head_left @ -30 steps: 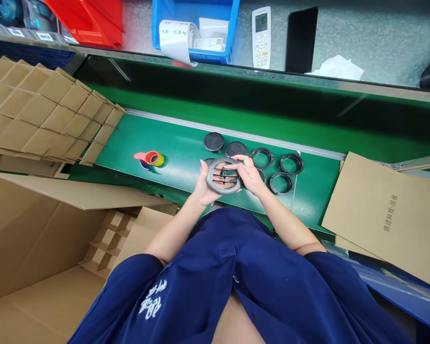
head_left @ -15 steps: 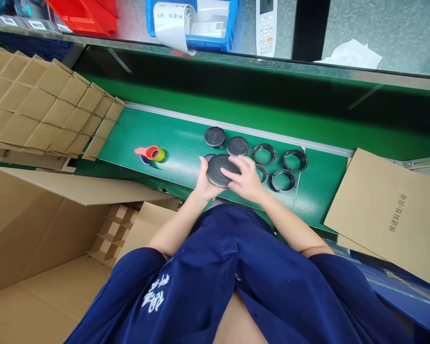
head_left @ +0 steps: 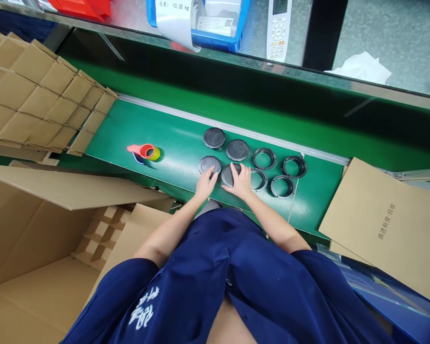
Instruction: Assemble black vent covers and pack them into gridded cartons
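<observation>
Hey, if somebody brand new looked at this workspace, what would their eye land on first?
Probably the red-and-yellow piece, bright against the green bench toward its left end. Next, likely the left hand and right hand at mid-bench, each over a black round part in the near row. Beyond that, the blue bin stands out on the shelf above.

- You wear a loosely creased, navy-blue short-sleeved shirt (head_left: pixel 272 291).
- Your left sleeve (head_left: pixel 129 282) and right sleeve (head_left: pixel 317 267) match it.
- White, brush-style characters (head_left: pixel 142 310) mark your left chest.
- Your placket ends in a stitched rectangle (head_left: pixel 221 255), below an open neckline.
- Your left hand (head_left: pixel 204 185) and right hand (head_left: pixel 241 184) are bare.
</observation>
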`<action>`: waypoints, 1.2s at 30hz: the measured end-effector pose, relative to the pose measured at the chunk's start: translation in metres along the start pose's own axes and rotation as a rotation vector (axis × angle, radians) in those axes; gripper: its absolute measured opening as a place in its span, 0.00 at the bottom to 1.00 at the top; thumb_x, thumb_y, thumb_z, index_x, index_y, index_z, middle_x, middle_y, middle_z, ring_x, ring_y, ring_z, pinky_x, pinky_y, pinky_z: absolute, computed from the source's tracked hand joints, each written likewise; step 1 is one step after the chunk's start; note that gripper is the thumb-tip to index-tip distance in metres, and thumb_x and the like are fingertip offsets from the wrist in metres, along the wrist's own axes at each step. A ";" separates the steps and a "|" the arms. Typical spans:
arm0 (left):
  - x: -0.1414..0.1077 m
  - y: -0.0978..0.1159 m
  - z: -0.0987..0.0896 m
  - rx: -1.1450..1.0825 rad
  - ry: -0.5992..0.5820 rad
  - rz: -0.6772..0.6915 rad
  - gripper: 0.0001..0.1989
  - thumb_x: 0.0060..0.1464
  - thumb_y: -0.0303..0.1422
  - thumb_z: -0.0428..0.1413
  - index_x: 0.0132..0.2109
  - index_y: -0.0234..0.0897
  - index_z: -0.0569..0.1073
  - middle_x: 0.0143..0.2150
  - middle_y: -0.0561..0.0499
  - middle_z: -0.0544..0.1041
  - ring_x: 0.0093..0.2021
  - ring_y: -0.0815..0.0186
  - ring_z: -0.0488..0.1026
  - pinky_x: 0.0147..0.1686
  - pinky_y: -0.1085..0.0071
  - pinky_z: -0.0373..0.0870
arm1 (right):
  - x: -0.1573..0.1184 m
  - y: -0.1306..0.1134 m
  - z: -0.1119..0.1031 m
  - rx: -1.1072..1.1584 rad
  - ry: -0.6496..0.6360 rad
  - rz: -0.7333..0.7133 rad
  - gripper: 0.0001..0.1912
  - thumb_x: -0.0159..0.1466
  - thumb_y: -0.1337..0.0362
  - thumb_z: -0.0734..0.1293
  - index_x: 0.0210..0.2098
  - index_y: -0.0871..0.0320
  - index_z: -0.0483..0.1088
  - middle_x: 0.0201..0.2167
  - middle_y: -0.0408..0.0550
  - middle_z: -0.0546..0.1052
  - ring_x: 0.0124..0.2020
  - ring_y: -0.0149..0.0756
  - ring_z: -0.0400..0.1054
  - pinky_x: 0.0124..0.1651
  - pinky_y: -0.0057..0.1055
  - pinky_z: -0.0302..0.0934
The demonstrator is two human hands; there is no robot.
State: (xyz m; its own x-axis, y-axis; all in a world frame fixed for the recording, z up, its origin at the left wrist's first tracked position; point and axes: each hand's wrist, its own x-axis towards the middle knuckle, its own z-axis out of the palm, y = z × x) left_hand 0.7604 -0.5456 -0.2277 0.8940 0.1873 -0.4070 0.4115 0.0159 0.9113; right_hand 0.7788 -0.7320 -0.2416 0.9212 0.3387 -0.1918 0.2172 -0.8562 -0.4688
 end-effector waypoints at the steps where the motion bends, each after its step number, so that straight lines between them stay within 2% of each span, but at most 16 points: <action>1: 0.009 -0.004 -0.005 0.120 -0.001 0.118 0.28 0.52 0.49 0.66 0.56 0.41 0.78 0.65 0.37 0.73 0.74 0.46 0.54 0.73 0.49 0.44 | 0.006 0.003 0.004 -0.053 -0.004 0.006 0.60 0.56 0.43 0.76 0.76 0.60 0.47 0.73 0.71 0.47 0.73 0.70 0.41 0.73 0.66 0.31; 3: 0.022 -0.014 -0.019 0.359 -0.060 0.252 0.26 0.55 0.42 0.65 0.59 0.41 0.77 0.69 0.38 0.69 0.77 0.47 0.49 0.74 0.48 0.27 | 0.015 0.005 0.012 -0.129 -0.025 0.006 0.59 0.56 0.43 0.76 0.76 0.61 0.48 0.73 0.73 0.47 0.73 0.71 0.42 0.72 0.66 0.28; 5: 0.031 -0.023 -0.035 0.583 -0.104 0.310 0.27 0.60 0.41 0.60 0.65 0.41 0.73 0.71 0.40 0.65 0.77 0.47 0.47 0.72 0.46 0.20 | 0.021 0.002 0.022 -0.172 -0.035 0.024 0.60 0.56 0.41 0.76 0.76 0.63 0.48 0.73 0.75 0.47 0.72 0.72 0.44 0.72 0.66 0.28; 8: 0.039 -0.033 -0.064 0.874 -0.116 0.343 0.31 0.65 0.42 0.52 0.72 0.41 0.63 0.75 0.42 0.58 0.78 0.48 0.44 0.72 0.44 0.20 | 0.029 -0.011 0.032 -0.214 -0.061 0.050 0.60 0.59 0.38 0.73 0.76 0.64 0.45 0.74 0.77 0.45 0.73 0.71 0.43 0.71 0.67 0.28; 11: 0.046 -0.034 -0.093 1.127 -0.093 0.289 0.33 0.68 0.44 0.45 0.76 0.40 0.54 0.77 0.45 0.52 0.78 0.50 0.42 0.72 0.41 0.22 | 0.042 -0.032 0.028 -0.230 -0.095 0.005 0.56 0.64 0.38 0.67 0.76 0.66 0.44 0.76 0.74 0.42 0.76 0.67 0.37 0.72 0.64 0.27; 15: 0.051 -0.030 -0.119 1.318 -0.100 0.220 0.34 0.70 0.45 0.41 0.77 0.41 0.49 0.78 0.45 0.49 0.78 0.52 0.40 0.72 0.38 0.29 | 0.060 -0.054 0.017 -0.198 0.055 -0.093 0.46 0.72 0.41 0.55 0.77 0.64 0.39 0.78 0.65 0.36 0.78 0.57 0.27 0.74 0.59 0.25; 17: 0.054 -0.029 -0.125 1.330 -0.098 0.213 0.33 0.70 0.45 0.39 0.77 0.42 0.48 0.79 0.44 0.47 0.78 0.51 0.40 0.72 0.38 0.33 | 0.068 -0.057 0.020 -0.196 0.058 -0.123 0.43 0.73 0.44 0.53 0.77 0.64 0.39 0.78 0.64 0.36 0.78 0.55 0.27 0.75 0.58 0.23; 20: 0.066 -0.024 -0.126 1.302 -0.067 0.199 0.36 0.69 0.48 0.43 0.77 0.42 0.48 0.80 0.41 0.41 0.78 0.46 0.36 0.71 0.36 0.38 | 0.078 -0.051 0.030 -0.218 -0.101 -0.143 0.42 0.73 0.44 0.55 0.77 0.63 0.43 0.77 0.65 0.40 0.78 0.54 0.31 0.75 0.57 0.23; 22: 0.081 -0.017 -0.122 1.288 -0.050 0.140 0.43 0.63 0.53 0.52 0.77 0.44 0.47 0.80 0.38 0.34 0.78 0.37 0.31 0.68 0.31 0.41 | 0.082 -0.047 0.034 -0.238 -0.197 -0.137 0.46 0.70 0.42 0.60 0.77 0.60 0.42 0.78 0.66 0.36 0.78 0.57 0.28 0.74 0.58 0.24; 24: 0.096 -0.006 -0.116 1.271 -0.052 0.031 0.52 0.54 0.53 0.62 0.77 0.49 0.45 0.79 0.37 0.28 0.76 0.28 0.28 0.65 0.26 0.45 | 0.080 -0.048 0.033 -0.262 -0.286 -0.115 0.54 0.64 0.41 0.67 0.77 0.57 0.39 0.78 0.65 0.31 0.77 0.62 0.24 0.74 0.60 0.26; 27: 0.110 0.012 -0.106 1.183 -0.094 -0.094 0.59 0.46 0.43 0.69 0.77 0.54 0.44 0.79 0.36 0.29 0.75 0.24 0.32 0.62 0.25 0.51 | 0.067 -0.050 0.029 -0.342 -0.432 -0.083 0.61 0.57 0.49 0.75 0.77 0.49 0.35 0.77 0.64 0.27 0.77 0.65 0.27 0.71 0.63 0.38; 29: 0.112 0.020 -0.106 1.093 -0.106 -0.086 0.60 0.44 0.38 0.70 0.77 0.54 0.44 0.79 0.33 0.34 0.75 0.25 0.39 0.62 0.28 0.54 | 0.060 -0.047 0.030 -0.421 -0.473 -0.076 0.61 0.57 0.52 0.75 0.77 0.45 0.33 0.77 0.63 0.28 0.77 0.66 0.31 0.66 0.64 0.48; 32: 0.092 0.020 -0.121 0.924 -0.058 -0.026 0.63 0.39 0.37 0.72 0.76 0.55 0.47 0.77 0.32 0.40 0.74 0.27 0.44 0.63 0.32 0.57 | 0.059 -0.039 0.038 -0.511 -0.448 -0.129 0.61 0.58 0.48 0.73 0.77 0.44 0.30 0.77 0.65 0.32 0.75 0.67 0.37 0.60 0.62 0.58; 34: 0.052 0.011 -0.133 0.776 0.004 0.044 0.63 0.37 0.40 0.73 0.76 0.53 0.48 0.76 0.33 0.44 0.73 0.29 0.47 0.64 0.36 0.57 | 0.058 -0.036 0.042 -0.550 -0.438 -0.220 0.62 0.56 0.48 0.74 0.76 0.44 0.31 0.76 0.65 0.34 0.74 0.68 0.40 0.57 0.62 0.61; 36: -0.007 -0.002 -0.144 0.644 0.058 0.124 0.65 0.35 0.43 0.73 0.76 0.50 0.50 0.74 0.34 0.48 0.72 0.32 0.50 0.67 0.40 0.56 | 0.057 -0.035 0.041 -0.575 -0.454 -0.307 0.61 0.55 0.52 0.75 0.76 0.43 0.34 0.75 0.64 0.40 0.73 0.69 0.43 0.55 0.62 0.63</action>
State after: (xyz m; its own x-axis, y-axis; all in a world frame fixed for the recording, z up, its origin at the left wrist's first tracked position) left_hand 0.7282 -0.4051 -0.2177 0.9379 0.2033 -0.2810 0.3462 -0.5970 0.7237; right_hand 0.8101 -0.6668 -0.2718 0.5987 0.6121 -0.5167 0.6865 -0.7244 -0.0628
